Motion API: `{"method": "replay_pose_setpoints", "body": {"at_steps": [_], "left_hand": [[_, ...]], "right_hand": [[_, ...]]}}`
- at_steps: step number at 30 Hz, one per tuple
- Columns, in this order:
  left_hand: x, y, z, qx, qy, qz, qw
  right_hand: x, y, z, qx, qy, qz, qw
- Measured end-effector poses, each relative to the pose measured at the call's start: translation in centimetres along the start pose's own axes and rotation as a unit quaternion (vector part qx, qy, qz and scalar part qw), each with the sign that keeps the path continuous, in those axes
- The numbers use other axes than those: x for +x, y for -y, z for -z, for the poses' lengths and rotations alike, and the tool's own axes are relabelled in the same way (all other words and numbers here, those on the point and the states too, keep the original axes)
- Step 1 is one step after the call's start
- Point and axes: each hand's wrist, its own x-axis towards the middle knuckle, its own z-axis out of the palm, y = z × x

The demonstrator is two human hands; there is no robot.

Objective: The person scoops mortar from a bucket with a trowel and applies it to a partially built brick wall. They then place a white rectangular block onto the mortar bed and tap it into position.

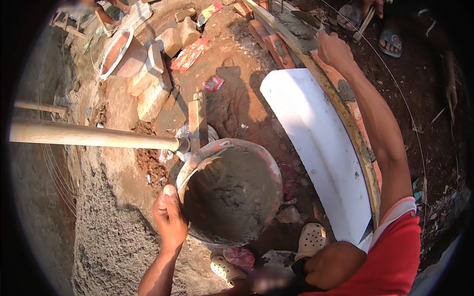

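The person's left hand [170, 217] is closed at the left rim of a bucket [274, 172], thumb uppermost; the bucket stands on the ground and holds wet grey mortar [227, 195]. The right hand [338, 52] is closed in a fist at a trowel [307, 18], its handle hidden by the fingers, near the far end of a low brick wall [323, 66]. Patches of mortar lie along the wall's top, and a long wooden strip [340, 111] runs down its left edge. Against that strip rests a white board [316, 143]. Beyond the bucket are a wooden block [197, 121] and a round pole [94, 135] reaching in from the left. Farther out, a tilted basin [104, 69] rests beside pale stone blocks [148, 81], with a red wrapper [190, 54] near them. Grey sand [108, 227] covers the ground's near left corner. Across the wall, a co-worker's hand [374, 7] shows near sandalled feet [390, 42].
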Motion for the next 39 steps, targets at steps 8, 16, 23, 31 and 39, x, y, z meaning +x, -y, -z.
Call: {"method": "replay_pose_setpoints", "body": {"at_steps": [8, 16, 23, 31, 39], "left_hand": [[-0.2, 0.1, -0.2, -0.006, 0.01, -0.021, 1.0], [1.0, 1.0, -0.4, -0.039, 0.012, -0.032, 0.999], [0.9, 0.7, -0.5, 0.008, 0.031, -0.081, 0.996], [-2.0, -0.9, -2.2, 0.06, 0.014, -0.176, 0.982], [-4.0, -1.1, -3.7, 0.063, 0.015, -0.182, 0.981]], "right_hand": [[-3.9, 0.4, 3.8, -0.045, 0.046, -0.025, 0.998], [-21.4, 5.6, 13.6, 0.298, -0.025, 0.095, 0.95], [-30.5, 12.8, 16.0, 0.269, 0.288, 0.168, 0.904], [-34.0, 19.9, 12.5, 0.024, 0.335, 0.275, 0.901], [-30.8, 16.7, 13.8, 0.098, 0.319, 0.284, 0.899]]}}
